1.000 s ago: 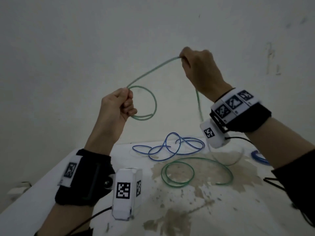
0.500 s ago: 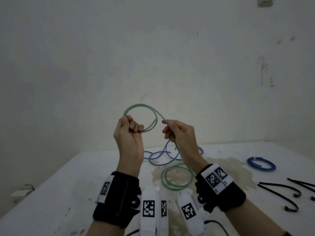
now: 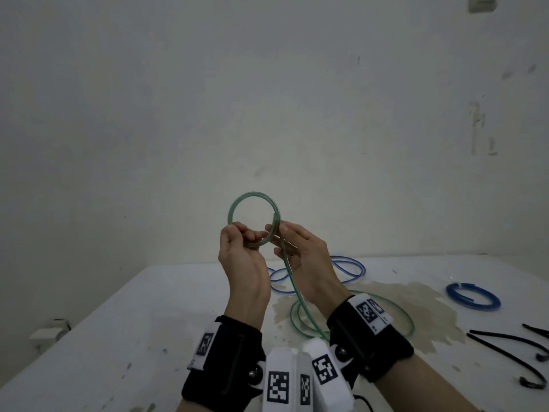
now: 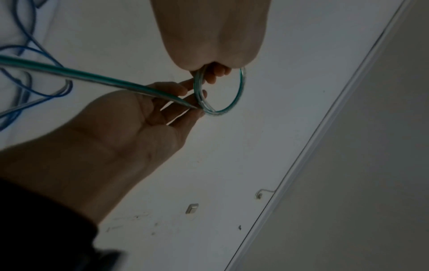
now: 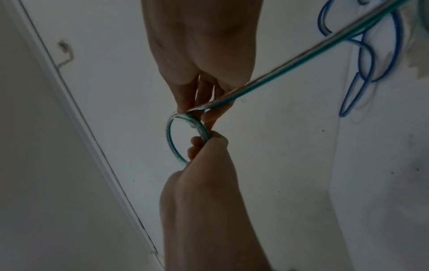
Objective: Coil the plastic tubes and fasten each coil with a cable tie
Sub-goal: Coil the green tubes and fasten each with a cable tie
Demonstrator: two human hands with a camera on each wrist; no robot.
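Green tube, coil in progress, held above the table

Green tube [image 3: 252,200]: one. We are holding its finished turns upright in the air, over the near middle of the table [image 3: 118,322]. Our left hand [image 3: 240,257] is gripping the bottom of the loop, fingers curled round the stacked turns. Our right hand [image 3: 300,257] is meeting the loop on its right side, fingers mostly straight, thumb and fingertips guiding the incoming length where it joins. We are counting about two turns in the loop; the wrist views are too dim to be sure. The free length is trailing down between our wrists to loose loops lying on the stained patch of the table.

Risks, as we are judging them:
- Springy plastic: if the left grip is slackening, the turns are likely to spring open.
- The trailing length is lying near the blue tube [image 3: 347,269]; pulling up more slack may be dragging or snagging it.
- A turn laid too tight may be kinking the tube.

Count of other items:
- Blue tube, loose, far middle of the table: one tangle.
- Blue coil [image 3: 472,298], already wound, far right: one. We cannot tell whether a tie is on it.
- Black cable ties [image 3: 505,349], near right, well apart from our hands: at least two, partly cut off by the edge of the view.
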